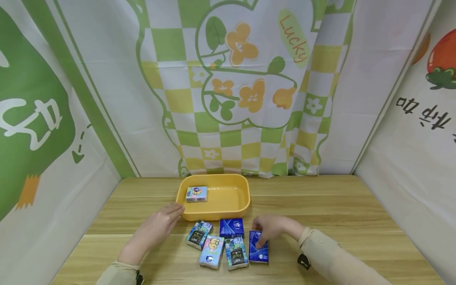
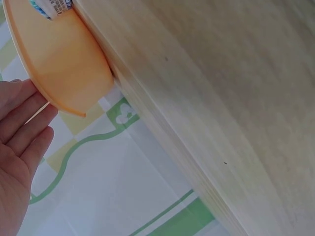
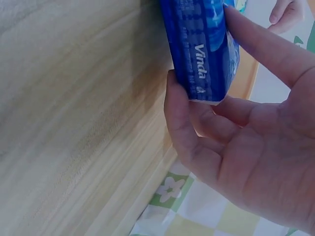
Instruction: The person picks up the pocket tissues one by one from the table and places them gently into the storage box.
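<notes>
A dark blue tissue packet (image 1: pixel 263 256), marked Vinda in the right wrist view, is right of centre in the lower part of the head view. The right hand (image 1: pixel 273 228) pinches it, thumb on its upper face and fingers curled at its far end; whether it is fully off the wooden table (image 1: pixel 303 202) cannot be told. To its left lie four more: a second blue packet (image 1: pixel 231 227), a black-labelled packet (image 1: pixel 200 234), another patterned packet (image 1: pixel 236 253) like it, and a pale blue packet (image 1: pixel 211 252) between those two. Just above them, near the centre of the frame, a yellow tub (image 1: pixel 213 216) holds one small packet (image 1: pixel 196 194) at its left end. One packet inside and five outside suggests an early stage. The left hand (image 1: pixel 162 223), fingers straight and side by side, touches the tub's near left corner without gripping. A green-checked curtain (image 1: pixel 246 136) fills the upper middle
</notes>
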Available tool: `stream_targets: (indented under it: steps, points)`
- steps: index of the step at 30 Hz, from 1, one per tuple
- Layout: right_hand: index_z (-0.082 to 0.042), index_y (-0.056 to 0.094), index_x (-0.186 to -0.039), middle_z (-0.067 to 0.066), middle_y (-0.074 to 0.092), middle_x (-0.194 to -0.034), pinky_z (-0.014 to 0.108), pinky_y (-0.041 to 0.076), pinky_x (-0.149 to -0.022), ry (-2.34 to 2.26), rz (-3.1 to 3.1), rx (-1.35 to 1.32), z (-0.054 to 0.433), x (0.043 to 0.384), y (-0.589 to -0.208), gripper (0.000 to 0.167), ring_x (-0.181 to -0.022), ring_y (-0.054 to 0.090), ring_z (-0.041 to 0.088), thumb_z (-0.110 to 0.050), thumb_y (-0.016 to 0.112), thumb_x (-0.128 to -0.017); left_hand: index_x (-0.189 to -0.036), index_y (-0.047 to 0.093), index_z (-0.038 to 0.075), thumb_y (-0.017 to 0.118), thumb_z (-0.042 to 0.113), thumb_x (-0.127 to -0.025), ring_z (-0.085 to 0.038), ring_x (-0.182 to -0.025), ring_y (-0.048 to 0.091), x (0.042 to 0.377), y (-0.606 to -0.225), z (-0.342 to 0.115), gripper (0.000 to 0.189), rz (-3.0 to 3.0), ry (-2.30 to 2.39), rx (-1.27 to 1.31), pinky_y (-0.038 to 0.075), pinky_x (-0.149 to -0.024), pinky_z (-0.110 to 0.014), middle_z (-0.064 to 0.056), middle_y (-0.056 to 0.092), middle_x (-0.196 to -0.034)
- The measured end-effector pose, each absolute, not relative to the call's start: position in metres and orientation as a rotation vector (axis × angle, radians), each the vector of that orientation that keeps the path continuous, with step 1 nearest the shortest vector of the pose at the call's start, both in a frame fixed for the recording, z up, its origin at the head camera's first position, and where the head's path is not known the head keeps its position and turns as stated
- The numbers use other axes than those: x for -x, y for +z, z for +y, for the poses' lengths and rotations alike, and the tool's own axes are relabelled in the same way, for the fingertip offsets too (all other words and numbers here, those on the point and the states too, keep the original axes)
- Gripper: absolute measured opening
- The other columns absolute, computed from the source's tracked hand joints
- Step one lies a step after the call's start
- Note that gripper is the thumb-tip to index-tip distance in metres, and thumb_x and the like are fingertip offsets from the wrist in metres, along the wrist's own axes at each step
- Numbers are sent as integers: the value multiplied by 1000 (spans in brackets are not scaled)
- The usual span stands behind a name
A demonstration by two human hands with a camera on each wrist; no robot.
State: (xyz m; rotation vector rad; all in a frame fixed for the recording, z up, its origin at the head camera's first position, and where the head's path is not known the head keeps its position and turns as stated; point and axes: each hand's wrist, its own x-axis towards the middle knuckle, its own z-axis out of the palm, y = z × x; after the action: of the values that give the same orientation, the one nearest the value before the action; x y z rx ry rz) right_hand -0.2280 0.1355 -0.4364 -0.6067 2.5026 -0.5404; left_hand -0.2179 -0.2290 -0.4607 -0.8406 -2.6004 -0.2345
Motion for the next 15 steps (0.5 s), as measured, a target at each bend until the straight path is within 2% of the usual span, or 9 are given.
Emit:
stream_targets:
  steps: [6, 15]
  points:
    - [-11, 60, -88, -1, 64, -91, 35, 54, -85, -595, 2480, 574, 137, 229, -436, 29, -87, 60, 16, -13, 82, -70, -121, 63, 3, 65, 10, -88, -31, -114, 61, 218, -460, -229, 34, -2608, -234, 843, 53, -95, -44, -16, 63, -123]
    - [-10, 60, -88, -1, 62, -83, 29, 53, -72, -664, 2451, 529, 139, 230, -429, 27, -78, 58, 13, -11, 82, -71, -121, 63, 3, 65, 11, -88, -31, -114, 61, 219, -461, -230, 34, -2608, -224, 849, 53, -95, -45, -15, 63, -123]
